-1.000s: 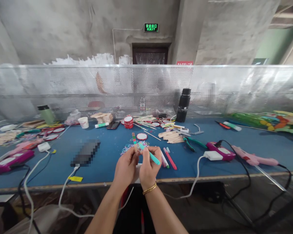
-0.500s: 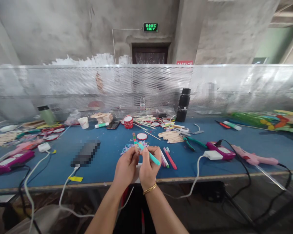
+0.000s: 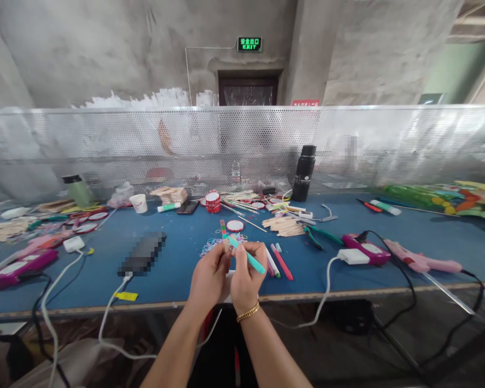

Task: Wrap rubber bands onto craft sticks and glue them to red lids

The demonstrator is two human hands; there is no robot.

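- The left forearm [image 3: 173, 345] is slanting up and inward from the lower edge; the right forearm [image 3: 272, 345] is leaning in from the opposite side, its palm half turned toward the body's midline;
- The left hand [image 3: 207, 272] is pinching with thumb and bent fingers, knuckles facing outward;
- The right hand [image 3: 247, 277] is gripping as a writer does, its thumb [image 3: 241, 257] pointing forward;
- Both hands are hanging close together, fingertips almost side by side.

We see a tall black bottle [image 3: 303, 175] and a white paper cup [image 3: 139, 204] on the flat blue tabletop [image 3: 175, 256].
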